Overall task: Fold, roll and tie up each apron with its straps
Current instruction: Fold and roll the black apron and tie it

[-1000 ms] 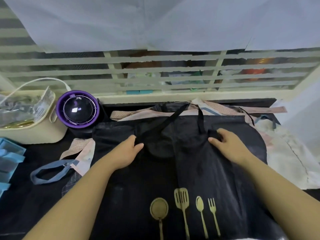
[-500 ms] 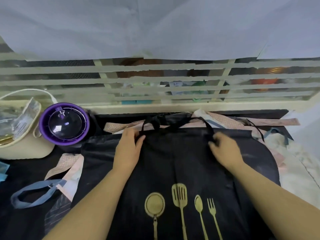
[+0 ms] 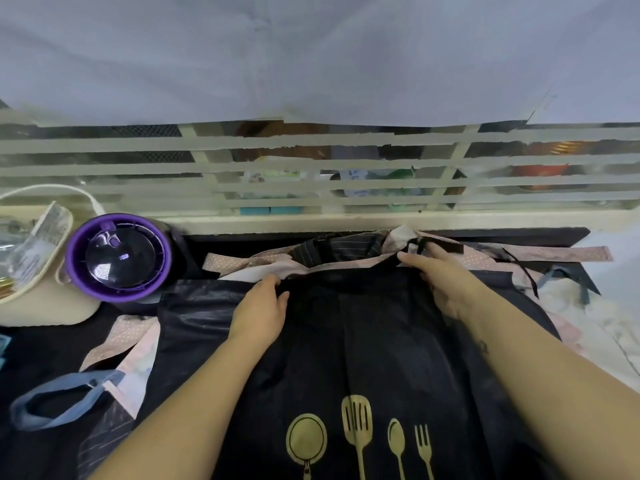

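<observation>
A pale grey sheet [image 3: 311,57] was hung across the upper wall, its lower edge uneven. Below it, a window grille [image 3: 311,168] of cream horizontal slats and slanted uprights was seen. Dark mesh [image 3: 138,131] was seen behind its left part, and blurred orange, green and teal shapes behind the rest. A cream sill [image 3: 277,221] was set beneath the grille, and a dark table top [image 3: 45,358] just below that. The scene was lit dimly and evenly.

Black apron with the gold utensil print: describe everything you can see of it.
The black apron, of thin, slightly shiny fabric, lies spread flat on the dark table, over a pink dotted apron. A gold print of pan, spatula, spoon and fork marks its near part. The left hand grips its far edge; fingers of the right hand pinch its black strap.
</observation>
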Demonstrator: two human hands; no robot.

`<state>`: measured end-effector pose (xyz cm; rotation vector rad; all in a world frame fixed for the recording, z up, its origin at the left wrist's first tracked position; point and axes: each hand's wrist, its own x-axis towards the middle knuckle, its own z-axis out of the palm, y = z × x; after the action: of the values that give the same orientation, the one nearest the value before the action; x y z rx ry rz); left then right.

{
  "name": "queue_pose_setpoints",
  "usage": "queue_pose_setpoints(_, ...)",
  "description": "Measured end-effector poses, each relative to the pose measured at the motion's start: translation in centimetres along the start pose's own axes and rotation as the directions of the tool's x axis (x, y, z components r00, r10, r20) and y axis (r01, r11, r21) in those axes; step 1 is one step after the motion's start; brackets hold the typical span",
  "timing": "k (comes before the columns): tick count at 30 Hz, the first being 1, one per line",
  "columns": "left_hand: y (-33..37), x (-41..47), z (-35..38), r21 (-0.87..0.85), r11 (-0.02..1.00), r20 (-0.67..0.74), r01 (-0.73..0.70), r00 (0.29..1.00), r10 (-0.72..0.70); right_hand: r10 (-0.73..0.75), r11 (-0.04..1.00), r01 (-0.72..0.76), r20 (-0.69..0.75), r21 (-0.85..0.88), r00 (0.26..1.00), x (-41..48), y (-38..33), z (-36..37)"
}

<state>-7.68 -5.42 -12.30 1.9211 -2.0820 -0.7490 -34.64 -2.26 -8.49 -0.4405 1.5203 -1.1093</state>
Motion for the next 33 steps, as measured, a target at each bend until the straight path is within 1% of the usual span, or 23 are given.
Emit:
queue_pose_setpoints(1, 0.3, 0.2, -0.3, -0.007, 1.000, 0.006, 0.021, 1.000, -0.021, -0.057, 0.998, 0.057, -0.021, -0.026, 0.998, 0.0, -0.5, 0.4)
queue_pose_setpoints(3, 0.9, 0.8, -0.8, -0.001, 0.999, -0.003, 0.039, 0.999, -0.039, -0.260, 0.957, 0.250, -0.053, -0.149, 0.964, -0.1, -1.7, 1.4)
queue_pose_setpoints(5, 1.6, 1.7, -1.4, 0.012, 1.000, -0.047, 0.024, 0.999, -0.023, -0.437, 0.828, 0.388, -0.031, -0.405, 0.899, -0.8, -3.2, 2.4)
queue_pose_setpoints(7, 2.4, 2.7, -2.3, -0.064, 0.997, -0.091, 0.039, 0.995, -0.045, -0.522, 0.626, 0.418, 0.045, -0.658, 0.852, -1.0, -4.4, 2.6)
queue_pose_setpoints(8, 2.7, 3.3, -2.9, -0.148, 0.986, -0.095, 0.076, 0.991, -0.090, -0.536, 0.550, 0.401, 0.058, -0.732, 0.842, -1.0, -5.1, 2.5)
queue_pose_setpoints(9, 3.0, 3.9, -3.5, -0.269, 0.955, -0.087, 0.123, 0.985, -0.152, -0.545, 0.529, 0.381, 0.042, -0.758, 0.838, -0.7, -5.7, 2.2)
queue_pose_setpoints(10, 3.1, 4.4, -4.0, -0.421, 0.890, -0.058, 0.175, 0.974, -0.219, -0.550, 0.560, 0.370, 0.001, -0.741, 0.835, -0.4, -6.3, 1.8)
queue_pose_setpoints(12, 3.4, 4.8, -4.7, -0.685, 0.684, 0.023, 0.253, 0.945, -0.327, -0.528, 0.696, 0.358, -0.105, -0.622, 0.843, 0.2, -7.1, 1.1)
queue_pose_setpoints(13, 3.4, 4.8, -4.7, -0.732, 0.628, 0.031, 0.266, 0.933, -0.359, -0.510, 0.751, 0.369, -0.127, -0.547, 0.851, 0.2, -7.2, 1.1)
queue_pose_setpoints(14, 3.1, 4.8, -4.3, -0.741, 0.614, 0.022, 0.273, 0.923, -0.384, -0.491, 0.782, 0.379, -0.114, -0.495, 0.864, 0.1, -7.1, 1.2)
queue_pose_setpoints(16, 2.3, 4.7, -3.3, -0.725, 0.635, -0.021, 0.269, 0.912, -0.410, -0.473, 0.760, 0.394, -0.024, -0.518, 0.881, 0.2, -6.2, 1.6)
queue_pose_setpoints(18, 1.6, 4.4, -2.2, -0.685, 0.681, -0.053, 0.257, 0.916, -0.398, -0.406, 0.731, 0.368, 0.067, -0.574, 0.911, 0.2, -4.8, 1.9)
queue_pose_setpoints(20, 1.3, 3.6, -1.6, -0.593, 0.778, -0.093, 0.209, 0.941, -0.324, -0.375, 0.735, 0.334, 0.057, -0.590, 0.925, 0.3, -3.6, 1.7)
queue_pose_setpoints(21, 1.1, 3.0, -1.4, -0.536, 0.830, -0.127, 0.155, 0.957, -0.261, -0.429, 0.720, 0.337, -0.008, -0.606, 0.903, 0.4, -2.9, 1.4)
queue_pose_setpoints(23, 1.3, 1.7, -1.2, -0.438, 0.899, -0.229, 0.008, 0.966, -0.121, -0.592, 0.652, 0.374, -0.134, -0.660, 0.795, -0.4, -1.7, 1.0)
queue_pose_setpoints(24, 1.6, 0.9, -1.3, -0.395, 0.917, -0.285, -0.053, 0.956, -0.067, -0.662, 0.591, 0.414, -0.122, -0.693, 0.740, -1.3, -0.9, 1.1)
queue_pose_setpoints(25, 2.0, 0.0, -1.4, -0.348, 0.932, -0.329, -0.102, 0.944, -0.019, -0.702, 0.507, 0.460, -0.038, -0.729, 0.711, -2.4, 0.2, 1.4)
queue_pose_setpoints(26, 2.4, -1.1, -1.5, -0.300, 0.945, -0.349, -0.130, 0.937, 0.018, -0.693, 0.407, 0.502, 0.100, -0.763, 0.714, -3.7, 1.6, 1.8)
queue_pose_setpoints(27, 2.6, -2.2, -1.2, -0.252, 0.955, -0.349, -0.155, 0.935, 0.059, -0.622, 0.301, 0.529, 0.258, -0.793, 0.740, -5.5, 3.4, 2.3)
queue_pose_setpoints(28, 2.7, -3.3, -0.8, -0.205, 0.959, -0.334, -0.195, 0.935, 0.119, -0.516, 0.193, 0.543, 0.386, -0.818, 0.765, -6.9, 5.3, 2.7)
queue_pose_setpoints(29, 2.8, -4.8, -0.1, -0.164, 0.955, -0.298, -0.248, 0.935, 0.192, -0.382, 0.097, 0.523, 0.453, -0.847, 0.805, -8.0, 7.3, 2.9)
queue_pose_setpoints(31, 2.6, -7.6, 1.9, -0.038, 0.924, -0.158, -0.379, 0.916, 0.369, -0.192, -0.031, 0.453, 0.450, -0.891, 0.872, -8.5, 10.3, 2.7)
queue_pose_setpoints(33, 2.0, -10.1, 3.8, 0.113, 0.874, 0.102, -0.472, 0.881, 0.463, -0.160, -0.109, 0.418, 0.431, -0.902, 0.888, -7.7, 12.0, 2.1)
